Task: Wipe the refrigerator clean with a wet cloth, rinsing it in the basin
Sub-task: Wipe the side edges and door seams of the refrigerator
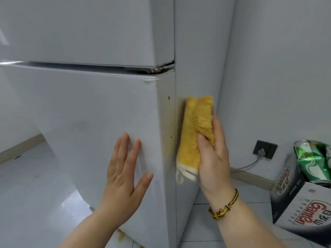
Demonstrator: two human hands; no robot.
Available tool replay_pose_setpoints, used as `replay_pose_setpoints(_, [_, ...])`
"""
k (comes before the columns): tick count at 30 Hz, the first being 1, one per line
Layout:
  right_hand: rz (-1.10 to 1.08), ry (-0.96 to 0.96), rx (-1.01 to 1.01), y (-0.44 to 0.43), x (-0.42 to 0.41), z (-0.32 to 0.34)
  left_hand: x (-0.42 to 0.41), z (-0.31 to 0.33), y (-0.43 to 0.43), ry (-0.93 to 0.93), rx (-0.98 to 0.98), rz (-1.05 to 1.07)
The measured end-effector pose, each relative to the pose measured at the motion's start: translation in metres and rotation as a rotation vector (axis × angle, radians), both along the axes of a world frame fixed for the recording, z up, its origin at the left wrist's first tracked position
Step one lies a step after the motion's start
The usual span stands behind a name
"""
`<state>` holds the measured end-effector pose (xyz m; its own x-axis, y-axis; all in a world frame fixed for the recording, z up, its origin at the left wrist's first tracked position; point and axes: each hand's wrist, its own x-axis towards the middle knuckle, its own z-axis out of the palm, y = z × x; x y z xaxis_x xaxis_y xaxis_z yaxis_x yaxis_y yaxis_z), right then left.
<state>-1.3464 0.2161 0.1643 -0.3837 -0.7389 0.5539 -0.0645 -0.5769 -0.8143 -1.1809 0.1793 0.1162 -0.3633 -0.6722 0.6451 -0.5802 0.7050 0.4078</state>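
1. The fridge point(89, 104) is cut off at the top and bottom. The right hand point(213, 154) mostly hides its own fingers behind the cloth point(193, 133).
2. The yellow cloth, folded and white-edged at the bottom, lies against the fridge's side wall, just past the lower door's edge. The right hand holds it, thumb clamped over the folds.
3. Brown spots point(170, 122) run down that door edge.
4. The left hand point(123, 169) rests flat on the lower door, fingers straight and spread.
5. On the right, a box point(300, 212) holds green cans point(311, 158), and a wall socket point(265, 149) has a plug in it.
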Motion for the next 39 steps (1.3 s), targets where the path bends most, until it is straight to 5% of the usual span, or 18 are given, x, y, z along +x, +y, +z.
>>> replay_pose_setpoints(4, [-0.184, 0.467, -0.216, -0.016, 0.027, 0.031, 0.006, 0.012, 0.005, 0.027, 0.148, -0.05])
replay_pose_setpoints(6, [-0.279, 0.553, -0.227, -0.024, 0.033, 0.017, 0.006, 0.015, 0.008, 0.061, 0.186, -0.073])
replay_pose_setpoints(13, [-0.31, 0.611, -0.041, -0.006, 0.031, -0.073, 0.005, 0.019, 0.011, 0.051, 0.232, -0.088])
replay_pose_setpoints(17, [-0.407, 0.614, -0.185, -0.016, 0.018, -0.007, 0.01, 0.02, 0.013, 0.008, 0.243, -0.102])
replay_pose_setpoints(21, [-0.176, 0.546, -0.212, -0.02, 0.02, 0.045, 0.018, 0.022, 0.009, -0.082, 0.222, -0.104])
replay_pose_setpoints(30, [-0.034, 0.608, 0.168, 0.012, 0.025, -0.093, 0.016, 0.017, 0.007, -0.059, 0.191, -0.11])
replay_pose_setpoints(36, [-0.193, 0.656, -0.117, -0.008, 0.019, -0.027, 0.016, -0.017, 0.023, 0.066, 0.263, -0.043])
replay_pose_setpoints(39, [-0.317, 0.765, -0.184, -0.012, 0.03, -0.046, 0.02, -0.039, 0.024, 0.063, 0.337, -0.017])
